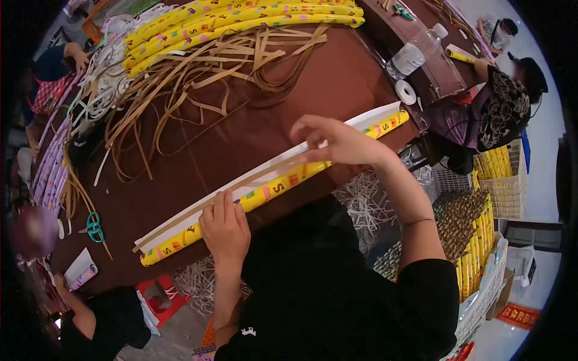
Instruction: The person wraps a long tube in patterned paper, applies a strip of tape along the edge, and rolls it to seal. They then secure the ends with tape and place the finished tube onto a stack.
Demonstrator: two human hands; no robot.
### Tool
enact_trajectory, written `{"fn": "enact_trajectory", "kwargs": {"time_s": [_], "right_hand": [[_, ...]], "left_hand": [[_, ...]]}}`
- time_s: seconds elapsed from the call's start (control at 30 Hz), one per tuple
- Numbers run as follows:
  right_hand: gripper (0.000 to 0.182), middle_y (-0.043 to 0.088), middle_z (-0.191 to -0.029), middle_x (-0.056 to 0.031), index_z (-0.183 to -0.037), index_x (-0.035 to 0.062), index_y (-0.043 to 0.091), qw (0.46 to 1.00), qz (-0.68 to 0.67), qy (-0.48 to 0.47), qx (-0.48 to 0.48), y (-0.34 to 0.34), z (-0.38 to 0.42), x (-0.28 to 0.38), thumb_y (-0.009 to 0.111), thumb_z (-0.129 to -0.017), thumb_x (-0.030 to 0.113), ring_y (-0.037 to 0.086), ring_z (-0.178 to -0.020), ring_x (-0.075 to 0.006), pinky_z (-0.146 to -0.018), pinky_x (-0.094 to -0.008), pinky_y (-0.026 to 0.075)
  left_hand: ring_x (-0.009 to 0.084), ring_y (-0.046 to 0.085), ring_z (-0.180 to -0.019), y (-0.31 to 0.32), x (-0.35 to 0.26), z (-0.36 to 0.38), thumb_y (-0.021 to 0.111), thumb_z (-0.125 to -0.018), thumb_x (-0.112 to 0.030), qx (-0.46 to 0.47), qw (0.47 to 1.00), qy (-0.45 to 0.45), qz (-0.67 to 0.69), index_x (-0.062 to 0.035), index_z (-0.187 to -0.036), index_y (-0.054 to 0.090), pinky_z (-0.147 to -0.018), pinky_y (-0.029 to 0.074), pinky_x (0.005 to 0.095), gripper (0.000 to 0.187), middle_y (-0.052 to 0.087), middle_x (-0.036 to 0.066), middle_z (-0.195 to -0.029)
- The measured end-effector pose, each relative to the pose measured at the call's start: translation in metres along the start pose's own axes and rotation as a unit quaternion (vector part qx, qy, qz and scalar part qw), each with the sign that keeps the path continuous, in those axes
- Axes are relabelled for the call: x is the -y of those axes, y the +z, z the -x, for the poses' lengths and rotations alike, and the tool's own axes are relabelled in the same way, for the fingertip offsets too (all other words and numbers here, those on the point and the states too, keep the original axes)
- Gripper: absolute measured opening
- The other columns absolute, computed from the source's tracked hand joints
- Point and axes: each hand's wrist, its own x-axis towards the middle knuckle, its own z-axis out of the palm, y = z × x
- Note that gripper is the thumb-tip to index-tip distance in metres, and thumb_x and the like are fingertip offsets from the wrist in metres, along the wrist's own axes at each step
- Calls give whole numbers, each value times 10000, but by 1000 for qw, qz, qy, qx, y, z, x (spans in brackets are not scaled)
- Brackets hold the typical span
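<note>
A long yellow patterned roll [277,188] lies slantwise along the near table edge, with a white strip of its sheet [385,116] exposed on the far side. On that white part runs a thin tan strip [174,221]. My left hand [225,227] rests on the roll left of its middle, fingers extended and slightly apart, pressing over the strip and roll. Farther right, my right hand [337,141] is at the roll's far edge by the tan strip, its fingers curled and partly raised; what its fingertips hold, if anything, is hidden.
Tan strips [180,90] and finished yellow rolls [241,27] lie across the table [198,150]. Teal scissors [94,227] are at left; a bottle [415,53] and white tape roll [405,92] at upper right. Other people sit left and right. Baskets [512,186] stand at right.
</note>
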Motion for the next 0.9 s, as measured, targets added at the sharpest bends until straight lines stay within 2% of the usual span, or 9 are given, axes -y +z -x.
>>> {"fn": "enact_trajectory", "kwargs": {"time_s": [0.17,0.27,0.37,0.4,0.47,0.57,0.67,0.83,0.9], "right_hand": [[356,623,-844,4,-1181,60,510,992,-5,64,-110,-75,73,-14,684,-871,81,585,-805,-57,-695,-214,470],[335,643,-891,5,-1182,60,527,985,-60,133,-91,-109,105,-25,675,-883,82,584,-838,-41,-672,-192,478],[204,634,-878,31,-1032,13,628,990,-18,67,-120,-136,123,-65,706,-871,111,579,-784,-34,-719,-205,473],[158,637,-838,38,-928,-4,660,989,17,64,-135,-142,127,-68,722,-862,125,579,-768,-42,-740,-210,466],[130,672,-826,7,-900,-1,711,983,18,93,-156,-150,135,-66,708,-873,127,585,-793,-52,-718,-209,473],[167,668,-759,19,-870,10,719,954,-18,207,-217,-158,138,-82,754,-832,170,562,-688,-41,-626,-198,444],[182,661,-761,8,-832,14,709,960,15,95,-261,-152,130,-109,780,-806,180,577,-700,-69,-659,-224,464],[183,684,-770,-34,-764,-12,686,944,-5,110,-312,-140,113,-120,765,-800,149,609,-708,-94,-674,-249,490],[160,684,-756,-40,-766,-19,685,941,36,105,-320,-137,107,-123,739,-794,129,622,-705,-104,-664,-262,497]], "left_hand": [[294,537,-956,-3,6,6,535,-920,-165,13,1000,-2,-8,-1,-1176,606,-852,416,415,312,599,108,-1182],[309,537,-959,-4,12,10,522,-920,-154,9,1000,10,-12,-16,-1209,588,-852,414,421,327,587,120,-1200],[327,536,-981,-6,15,13,503,-930,-146,18,1000,9,-11,-20,-1221,582,-874,404,436,327,582,137,-1209],[327,536,-981,-6,14,14,503,-930,-146,16,1000,16,-6,-20,-1221,582,-874,404,436,327,582,137,-1209],[343,533,-985,-7,15,16,483,-944,-152,15,1000,8,-5,-13,-1223,580,-882,399,444,327,579,150,-1207],[355,527,-1002,-3,19,18,465,-953,-147,19,1000,15,-14,3,-1224,580,-889,396,449,331,574,164,-1208],[357,523,-1013,-2,20,20,461,-953,-140,23,999,9,-22,11,-1225,580,-894,395,451,333,572,167,-1209],[361,516,-1025,-1,20,20,457,-950,-132,27,1000,7,-16,18,-1230,575,-897,392,455,339,569,169,-1211],[361,514,-1030,1,23,21,458,-947,-126,28,999,9,-24,22,-1231,574,-898,391,457,340,567,169,-1213]]}}
